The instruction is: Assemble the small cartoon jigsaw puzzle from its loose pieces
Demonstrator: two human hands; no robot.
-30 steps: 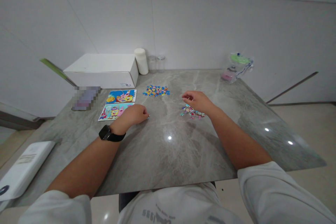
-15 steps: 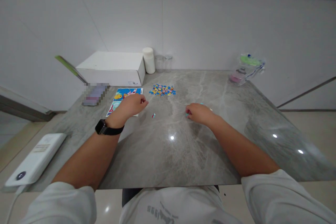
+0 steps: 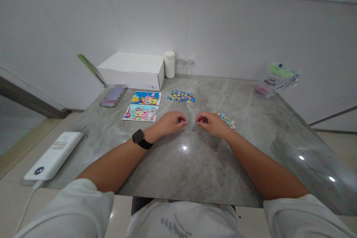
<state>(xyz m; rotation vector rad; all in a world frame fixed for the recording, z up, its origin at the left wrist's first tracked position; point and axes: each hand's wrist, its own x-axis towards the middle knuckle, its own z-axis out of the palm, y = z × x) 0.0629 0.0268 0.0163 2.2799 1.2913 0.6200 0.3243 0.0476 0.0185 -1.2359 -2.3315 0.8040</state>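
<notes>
My left hand [image 3: 169,122], with a black watch on its wrist, rests on the grey marble table [image 3: 195,156], fingers pinched on a small puzzle piece. A few centimetres to its right, my right hand [image 3: 212,122] is also pinched on a small puzzle piece. The two hands nearly meet at the table's middle. A pile of pink and blue puzzle pieces [image 3: 227,121] lies just right of my right hand. Another pile of blue and yellow pieces [image 3: 181,96] lies farther back. Two cartoon picture cards [image 3: 143,106] lie to the left.
A white box [image 3: 132,70], a white jar [image 3: 169,64] and two small clear jars [image 3: 185,67] stand at the back. A plastic bag [image 3: 275,78] sits at the back right. A white device with a cable [image 3: 52,155] lies at the left edge.
Both hands moved inward and now nearly touch at the table's middle. The loose piece that lay between them half a second ago is no longer on the table. The camera view shifted left.
</notes>
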